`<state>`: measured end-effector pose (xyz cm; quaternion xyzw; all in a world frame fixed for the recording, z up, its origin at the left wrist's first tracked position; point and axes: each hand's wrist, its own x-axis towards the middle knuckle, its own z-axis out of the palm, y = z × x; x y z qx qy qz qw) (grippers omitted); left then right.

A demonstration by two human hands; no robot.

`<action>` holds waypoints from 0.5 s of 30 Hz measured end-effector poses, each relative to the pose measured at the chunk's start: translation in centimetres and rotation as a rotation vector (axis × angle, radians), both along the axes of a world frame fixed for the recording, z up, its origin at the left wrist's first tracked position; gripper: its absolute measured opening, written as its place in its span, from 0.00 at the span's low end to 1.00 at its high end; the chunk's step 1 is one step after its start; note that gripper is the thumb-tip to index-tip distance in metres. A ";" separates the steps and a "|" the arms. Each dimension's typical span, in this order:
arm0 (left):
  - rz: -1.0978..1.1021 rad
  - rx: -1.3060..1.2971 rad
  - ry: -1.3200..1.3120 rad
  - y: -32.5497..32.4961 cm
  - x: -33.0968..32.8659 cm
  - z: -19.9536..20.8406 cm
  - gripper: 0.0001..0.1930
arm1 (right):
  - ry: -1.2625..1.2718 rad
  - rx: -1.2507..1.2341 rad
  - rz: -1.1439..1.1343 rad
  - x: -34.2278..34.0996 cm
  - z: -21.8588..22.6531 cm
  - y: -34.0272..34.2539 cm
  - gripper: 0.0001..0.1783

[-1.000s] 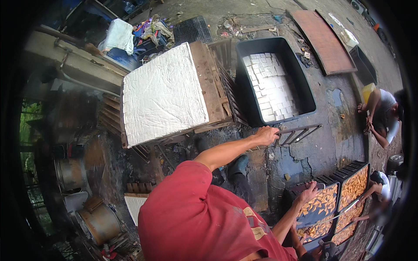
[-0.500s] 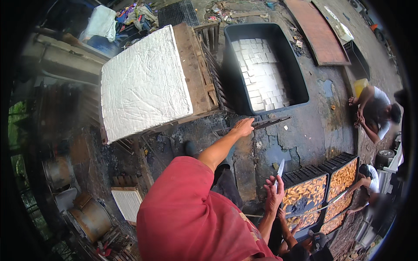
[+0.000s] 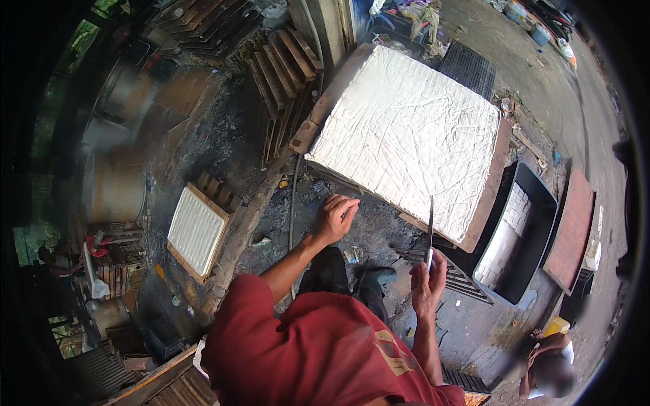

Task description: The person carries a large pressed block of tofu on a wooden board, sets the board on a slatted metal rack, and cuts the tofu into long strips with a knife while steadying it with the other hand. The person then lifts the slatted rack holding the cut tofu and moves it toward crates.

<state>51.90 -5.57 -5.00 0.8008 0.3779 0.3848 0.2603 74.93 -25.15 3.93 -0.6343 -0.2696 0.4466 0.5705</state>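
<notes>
My right hand (image 3: 428,279) grips a knife (image 3: 430,227) by its handle, with the narrow blade pointing up and away from me. The blade's tip stands in front of a large white slab (image 3: 413,128) with a wrinkled top, which lies on a wooden board (image 3: 493,179). Whether blade and slab touch, I cannot tell. My left hand (image 3: 333,218) hangs left of the slab's near edge, fingers loosely curled, and nothing shows in them. To the slab's right, a dark tub (image 3: 552,220) holds white square blocks (image 3: 506,233).
Slatted wooden racks (image 3: 288,74) stand behind on the left. A smaller white slab (image 3: 196,230) lies lower left on a wooden frame. A reddish board (image 3: 570,227) leans beyond the tub. At lower right a person (image 3: 552,362) crouches near a yellow container (image 3: 557,326).
My view has turned, so the large slab now sits ahead of me and the tub at the right. My left hand has drawn away from the tub's near side; the knife stays in my right.
</notes>
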 end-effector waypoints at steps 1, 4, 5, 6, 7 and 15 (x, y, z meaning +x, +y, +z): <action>0.076 0.053 0.006 1.3 -2.7 0.5 0.09 | -0.108 -0.028 0.086 -2.5 -0.1 2.2 0.23; 0.222 0.129 0.150 5.8 -8.4 0.7 0.22 | -0.491 -0.097 0.367 -8.4 -1.4 9.1 0.29; 0.211 0.123 0.180 7.2 -9.4 0.5 0.28 | -0.551 -0.027 0.406 -10.1 -1.9 11.0 0.30; 0.185 0.121 0.213 8.3 -10.1 0.2 0.29 | -0.611 0.044 0.441 -11.7 -2.5 12.9 0.31; 0.165 0.130 0.228 9.3 -10.6 -0.1 0.31 | -0.612 0.014 0.452 -13.0 -2.8 14.4 0.32; -0.008 0.060 0.242 14.1 -11.0 -2.5 0.28 | -0.658 -0.127 0.486 -17.1 -3.4 22.1 0.32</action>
